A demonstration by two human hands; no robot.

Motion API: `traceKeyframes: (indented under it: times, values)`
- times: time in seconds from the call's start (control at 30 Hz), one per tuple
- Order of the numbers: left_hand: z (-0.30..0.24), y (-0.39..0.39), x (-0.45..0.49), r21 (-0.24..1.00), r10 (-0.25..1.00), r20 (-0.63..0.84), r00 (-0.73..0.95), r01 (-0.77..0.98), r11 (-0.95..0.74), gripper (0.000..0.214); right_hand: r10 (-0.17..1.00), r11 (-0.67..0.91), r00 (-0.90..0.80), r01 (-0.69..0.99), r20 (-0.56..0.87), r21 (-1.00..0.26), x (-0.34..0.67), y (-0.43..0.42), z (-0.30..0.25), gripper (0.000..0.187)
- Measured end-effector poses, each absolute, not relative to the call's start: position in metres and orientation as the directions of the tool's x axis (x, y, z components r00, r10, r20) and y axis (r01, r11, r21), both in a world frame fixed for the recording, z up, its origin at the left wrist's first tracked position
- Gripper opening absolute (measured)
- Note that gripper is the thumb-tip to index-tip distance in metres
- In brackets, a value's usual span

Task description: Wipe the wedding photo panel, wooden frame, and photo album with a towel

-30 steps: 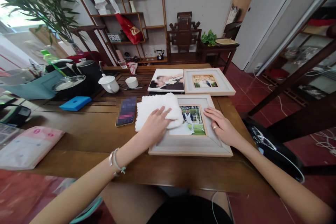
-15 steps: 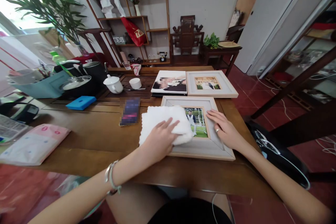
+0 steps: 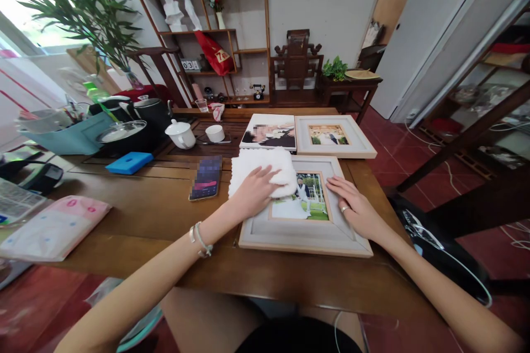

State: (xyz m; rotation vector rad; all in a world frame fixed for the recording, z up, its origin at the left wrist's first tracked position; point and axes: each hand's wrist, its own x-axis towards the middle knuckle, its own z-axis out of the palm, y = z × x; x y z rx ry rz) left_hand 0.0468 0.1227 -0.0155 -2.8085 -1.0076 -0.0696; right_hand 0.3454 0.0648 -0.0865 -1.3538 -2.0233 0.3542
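A light wooden picture frame [image 3: 304,231] with a photo lies flat on the brown table [image 3: 144,215] in front of me. My left hand [image 3: 252,193] lies flat, fingers out, on a white folded cloth [image 3: 259,165] that covers the frame's upper left part. My right hand [image 3: 356,207], with a ring, rests flat with fingers stretched on the frame's right side.
Behind the frame lie a second framed photo [image 3: 333,137] and an unframed print [image 3: 269,132]. A phone [image 3: 206,177] lies left of the cloth. Teapot [image 3: 180,133], cup [image 3: 215,133], blue box [image 3: 129,162] and pink packet [image 3: 49,227] sit to the left.
My left hand has slid the white cloth away from me and up the frame, uncovering more of the photo. My right hand has stayed on the frame's right side.
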Motion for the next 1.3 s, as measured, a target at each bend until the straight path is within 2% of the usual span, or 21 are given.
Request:
traceKeyframes:
  times: [0.17,0.33,0.43,0.53,0.63,0.83,0.97,1.13,1.3]
  values:
    - [0.003,0.046,0.047,-0.081,0.573,-0.067,0.817,0.568,-0.819,0.043,0.895,0.423,-0.228,0.704,0.382,-0.57,0.344,0.064,-0.086,0.056]
    - [0.0,-0.013,0.05,-0.019,0.443,0.019,0.896,0.444,-0.896,0.02,0.897,0.416,-0.213,0.704,0.388,-0.576,0.343,0.063,-0.085,0.053]
    - [-0.009,-0.004,0.057,-0.029,0.472,0.036,0.881,0.473,-0.88,0.026,0.897,0.417,-0.219,0.705,0.383,-0.574,0.343,0.063,-0.085,0.053]
    - [-0.014,0.029,0.065,-0.059,0.528,0.02,0.849,0.528,-0.847,0.041,0.894,0.423,-0.227,0.71,0.385,-0.563,0.343,0.063,-0.086,0.053]
    - [-0.016,0.069,0.07,-0.102,0.575,0.003,0.818,0.573,-0.814,0.046,0.889,0.433,-0.231,0.705,0.396,-0.562,0.345,0.063,-0.087,0.055]
    - [-0.016,0.126,0.076,-0.196,0.645,0.096,0.759,0.649,-0.735,0.052,0.885,0.442,-0.233,0.693,0.404,-0.569,0.346,0.064,-0.089,0.056]
    - [-0.014,0.125,0.08,-0.199,0.619,0.015,0.786,0.609,-0.768,0.055,0.883,0.447,-0.238,0.689,0.404,-0.571,0.346,0.064,-0.089,0.057]
    - [-0.002,0.077,0.082,-0.143,0.578,-0.104,0.81,0.562,-0.814,0.048,0.888,0.437,-0.237,0.704,0.395,-0.559,0.345,0.064,-0.087,0.057]
    - [0.02,0.018,0.077,-0.077,0.443,-0.164,0.881,0.437,-0.896,0.034,0.891,0.428,-0.229,0.711,0.392,-0.558,0.343,0.063,-0.085,0.054]
